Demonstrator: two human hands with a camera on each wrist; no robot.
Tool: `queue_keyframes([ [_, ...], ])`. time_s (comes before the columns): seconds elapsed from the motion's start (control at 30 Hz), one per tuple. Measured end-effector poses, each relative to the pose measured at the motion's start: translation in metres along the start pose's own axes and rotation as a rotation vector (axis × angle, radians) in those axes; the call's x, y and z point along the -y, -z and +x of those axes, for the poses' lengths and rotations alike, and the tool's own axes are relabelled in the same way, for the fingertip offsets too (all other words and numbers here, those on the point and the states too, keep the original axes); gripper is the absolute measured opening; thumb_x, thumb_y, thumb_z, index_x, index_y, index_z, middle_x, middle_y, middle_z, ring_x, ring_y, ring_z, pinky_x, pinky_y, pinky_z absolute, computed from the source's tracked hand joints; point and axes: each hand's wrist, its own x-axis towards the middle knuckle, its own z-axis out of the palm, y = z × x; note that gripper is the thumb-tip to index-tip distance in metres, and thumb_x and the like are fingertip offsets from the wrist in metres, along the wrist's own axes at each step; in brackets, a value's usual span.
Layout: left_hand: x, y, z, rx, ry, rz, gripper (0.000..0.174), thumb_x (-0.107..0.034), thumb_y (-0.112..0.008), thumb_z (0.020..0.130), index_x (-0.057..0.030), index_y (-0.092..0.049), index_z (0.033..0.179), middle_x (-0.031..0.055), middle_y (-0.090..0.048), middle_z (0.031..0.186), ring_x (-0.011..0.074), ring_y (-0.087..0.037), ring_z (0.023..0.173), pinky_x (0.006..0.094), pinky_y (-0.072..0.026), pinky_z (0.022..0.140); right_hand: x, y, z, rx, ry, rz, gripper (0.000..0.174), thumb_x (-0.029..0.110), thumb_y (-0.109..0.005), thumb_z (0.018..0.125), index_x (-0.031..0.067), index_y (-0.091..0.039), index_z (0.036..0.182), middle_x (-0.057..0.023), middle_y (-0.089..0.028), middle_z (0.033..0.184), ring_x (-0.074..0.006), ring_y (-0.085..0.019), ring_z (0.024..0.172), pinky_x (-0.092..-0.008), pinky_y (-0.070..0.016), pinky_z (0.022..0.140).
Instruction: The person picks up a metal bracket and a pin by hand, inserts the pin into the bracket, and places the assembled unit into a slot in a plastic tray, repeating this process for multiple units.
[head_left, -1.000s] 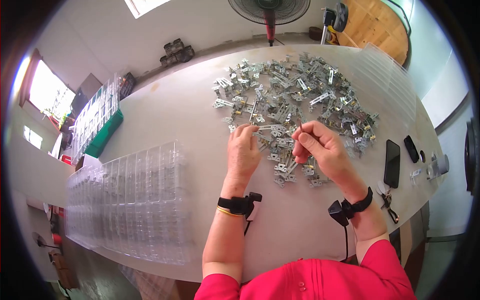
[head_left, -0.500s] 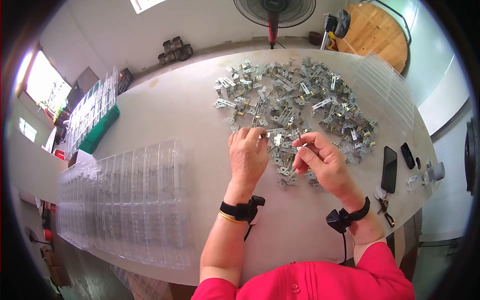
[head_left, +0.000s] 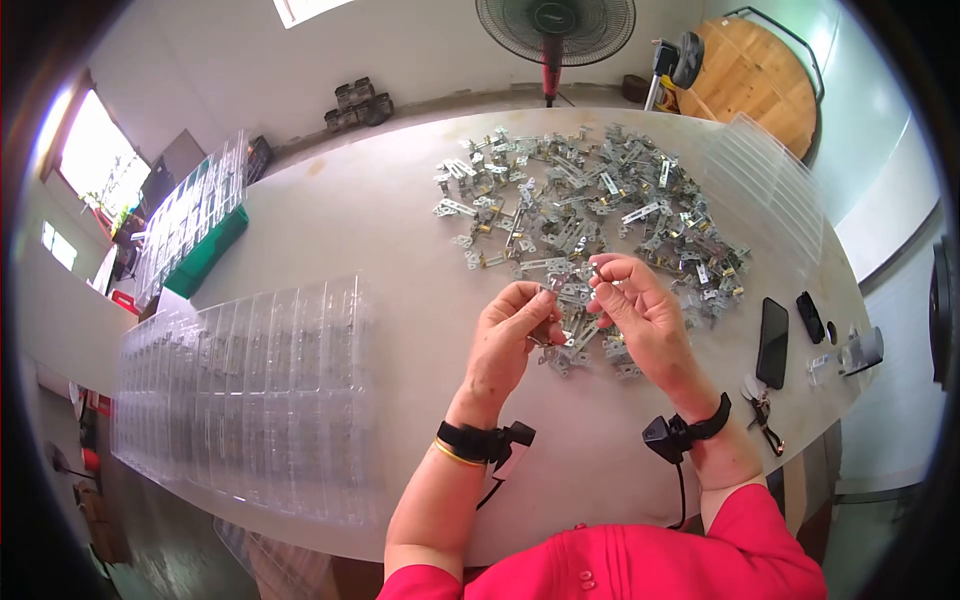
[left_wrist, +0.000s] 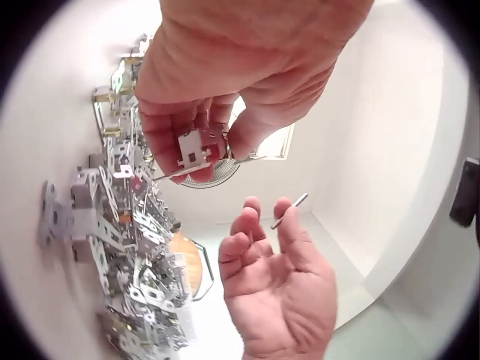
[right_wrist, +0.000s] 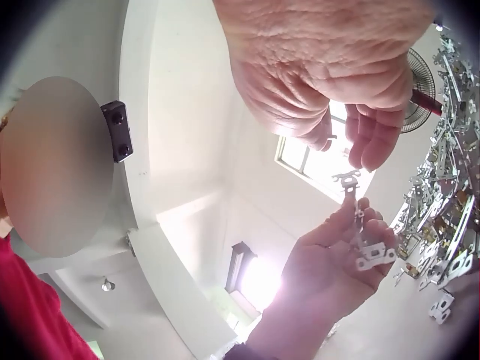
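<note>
Now, just at the near edge of the pile, the left hand (head_left: 505, 335) has thumb and fingers clamped on a stamped metal bracket (left_wrist: 193, 146). It sits right inside that grip, flat plate against the fingers, thin ends poking out beyond them; whether that's one part or a couple, the angles can't settle. And facing it, the right hand (head_left: 645, 315), grip pinched together on a slim metal pin (left_wrist: 289, 211), held slanting at the very fingertips with its ends jutting out! Close work here: the two hands are near each other but apart, and so are pin and bracket. Beyond them, loose metal fittings (head_left: 585, 220) sprawl in a tangled heap over the pale worktop (head_left: 580, 460). Off to the left, clear plastic trays (head_left: 250, 400); over on the right, a black phone (head_left: 772, 343) lies flat.
</note>
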Motion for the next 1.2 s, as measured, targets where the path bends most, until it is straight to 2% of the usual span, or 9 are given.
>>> queue_keyframes([
  [0.13,0.014,0.011,0.004,0.082,0.043,-0.080,0.016,-0.023,-0.064,0.100,-0.0066,-0.062,0.100,0.0030,-0.067,0.084,0.0116,-0.064,0.066,0.0268,-0.0537,0.061,-0.006,-0.009,0.005,0.023,-0.066,-0.007,0.016,0.016,-0.062,0.103,0.0057,-0.062,0.115,-0.0042,-0.064,0.119,-0.0077,-0.065,0.084,-0.0234,-0.0535,0.071],
  [0.3,0.021,0.016,0.008,0.091,0.017,-0.174,0.016,-0.022,-0.065,0.100,-0.0062,-0.062,0.099,0.0034,-0.066,0.083,0.0121,-0.062,0.062,0.0280,-0.0539,0.059,-0.014,-0.015,0.023,0.094,-0.101,-0.165,0.014,0.016,-0.063,0.102,0.0062,-0.067,0.112,0.0001,-0.070,0.100,-0.0075,-0.067,0.086,-0.0232,-0.0543,0.071],
  [0.53,0.029,0.023,0.007,0.076,0.034,-0.302,0.018,-0.023,-0.064,0.100,-0.0056,-0.063,0.102,0.0040,-0.064,0.082,0.0121,-0.058,0.059,0.0284,-0.0505,0.057,-0.004,-0.035,0.030,0.036,-0.141,-0.120,0.012,0.013,-0.064,0.101,0.0044,-0.067,0.108,0.0007,-0.068,0.096,-0.0070,-0.065,0.083,-0.0233,-0.0529,0.069],
  [0.6,0.030,0.028,0.007,0.068,0.048,-0.304,0.018,-0.024,-0.063,0.100,-0.0055,-0.063,0.102,0.0041,-0.064,0.082,0.0119,-0.056,0.058,0.0286,-0.0492,0.057,-0.006,-0.035,0.032,0.010,-0.009,-0.244,0.010,0.011,-0.064,0.101,0.0032,-0.067,0.107,0.0011,-0.067,0.093,-0.0054,-0.060,0.079,-0.0227,-0.0498,0.067],
  [0.73,0.030,0.031,0.012,0.064,0.025,-0.355,0.019,-0.024,-0.063,0.101,-0.0052,-0.062,0.104,0.0046,-0.063,0.082,0.0114,-0.054,0.057,0.0286,-0.0464,0.055,0.002,-0.031,0.032,0.005,0.007,-0.219,0.010,0.011,-0.065,0.100,0.0019,-0.067,0.105,0.0019,-0.065,0.087,-0.0039,-0.055,0.074,-0.0222,-0.0462,0.064],
  [0.8,0.029,0.028,0.012,0.035,0.000,-0.361,0.018,-0.023,-0.063,0.101,-0.0050,-0.062,0.104,0.0048,-0.063,0.082,0.0112,-0.054,0.056,0.0285,-0.0458,0.055,0.011,-0.036,0.030,0.020,0.084,-0.412,0.010,0.010,-0.065,0.099,0.0012,-0.066,0.103,0.0023,-0.063,0.079,-0.0029,-0.052,0.069,-0.0230,-0.0443,0.060],
  [0.83,0.027,0.027,0.012,0.027,-0.013,-0.364,0.017,-0.022,-0.063,0.101,-0.0049,-0.062,0.104,0.0046,-0.063,0.081,0.0110,-0.053,0.055,0.0282,-0.0452,0.054,0.016,-0.036,0.030,0.040,0.084,-0.495,0.008,0.009,-0.066,0.098,0.0016,-0.067,0.102,-0.0007,-0.062,0.073,-0.0048,-0.053,0.065,-0.0251,-0.0443,0.057],
  [1.03,0.027,0.030,0.010,-0.051,-0.052,-0.364,0.016,-0.021,-0.063,0.101,-0.0051,-0.062,0.103,0.0042,-0.063,0.080,0.0102,-0.052,0.053,0.0264,-0.0420,0.049,0.018,-0.039,0.032,0.129,0.098,-0.546,0.007,0.009,-0.066,0.096,0.0033,-0.067,0.101,-0.0108,-0.064,0.071,-0.0137,-0.056,0.058,-0.0292,-0.0459,0.056],
  [1.2,0.026,0.026,0.010,-0.090,-0.051,-0.314,0.015,-0.021,-0.064,0.101,-0.0056,-0.062,0.103,0.0043,-0.063,0.079,0.0095,-0.052,0.052,0.0257,-0.0403,0.048,0.019,-0.035,0.031,0.136,0.030,-0.565,0.008,0.011,-0.066,0.095,0.0037,-0.067,0.098,-0.0122,-0.064,0.071,-0.0193,-0.058,0.057,-0.0329,-0.0460,0.055],
])
